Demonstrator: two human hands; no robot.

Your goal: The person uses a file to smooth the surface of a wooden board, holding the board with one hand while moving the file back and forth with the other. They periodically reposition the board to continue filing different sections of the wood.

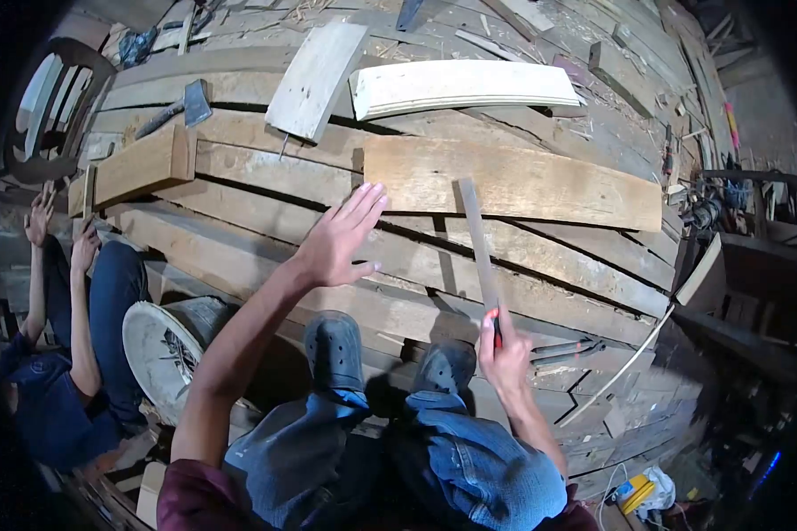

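My left hand (344, 237) is spread, palm down, its fingertips at the left end of a long light-brown board (522, 184). Nothing is held in it. My right hand (505, 347) is closed around the red and black handle of a tool with a long, flat, straight metal blade (480, 243), which looks like a saw. The blade points away from me, and its tip overlaps the board's near edge in view. The board lies flat across the wooden planks.
A co-worker (62, 380) sits at the left with hands at a wooden piece (142, 168). Nearby are a bucket (164, 341), a hatchet (197, 104), a pale board (317, 81), a white curved piece (465, 86) and pliers (568, 349). Gaps run between the planks.
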